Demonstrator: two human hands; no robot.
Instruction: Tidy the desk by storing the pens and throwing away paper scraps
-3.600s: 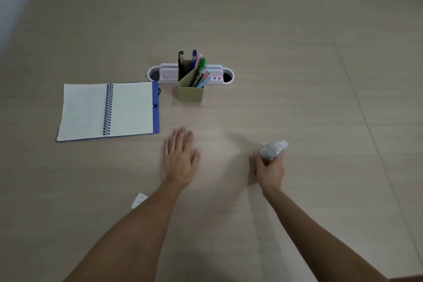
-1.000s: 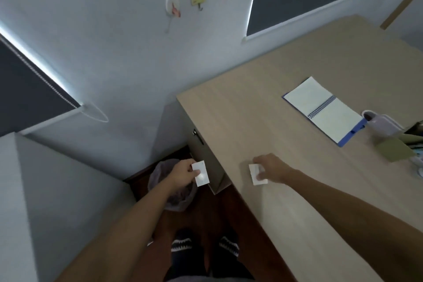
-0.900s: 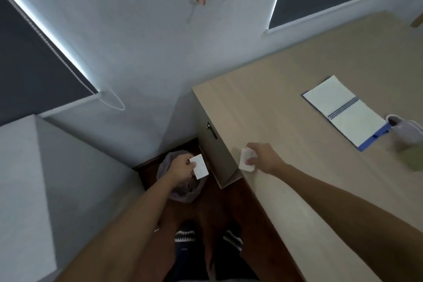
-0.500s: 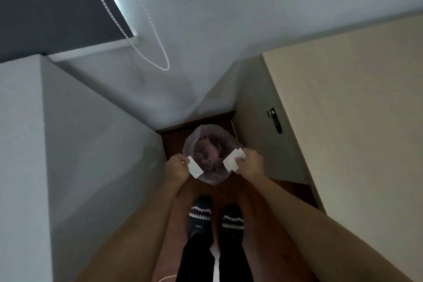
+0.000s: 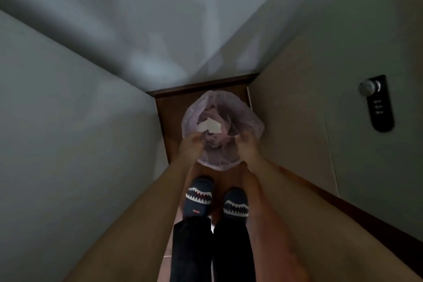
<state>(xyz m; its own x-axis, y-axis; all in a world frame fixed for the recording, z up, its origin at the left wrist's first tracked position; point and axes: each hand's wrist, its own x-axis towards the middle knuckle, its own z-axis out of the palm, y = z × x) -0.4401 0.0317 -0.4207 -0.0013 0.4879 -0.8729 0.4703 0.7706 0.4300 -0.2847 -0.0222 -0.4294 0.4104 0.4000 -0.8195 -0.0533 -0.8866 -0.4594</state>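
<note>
Two paper scraps (image 5: 209, 125) lie loose over the bin (image 5: 249, 119) mouth at twelve o'clock of both hands; left hand (image 5: 191, 146) and right hand (image 5: 247, 146) hang open, holding nothing.

paper scraps (image 5: 209, 125) released into bin (image 5: 251, 119), hands emptied

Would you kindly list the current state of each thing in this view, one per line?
Paper scraps: free of both hands, over the bin's opening.
Bin: open, lined with a pinkish bag, standing on the floor.
Left hand: fingers open, empty, above the bin's near rim.
Right hand: fingers open, empty, above the bin's near rim.
Combination lock: on the cabinet side; locked or not, cannot tell.
</note>
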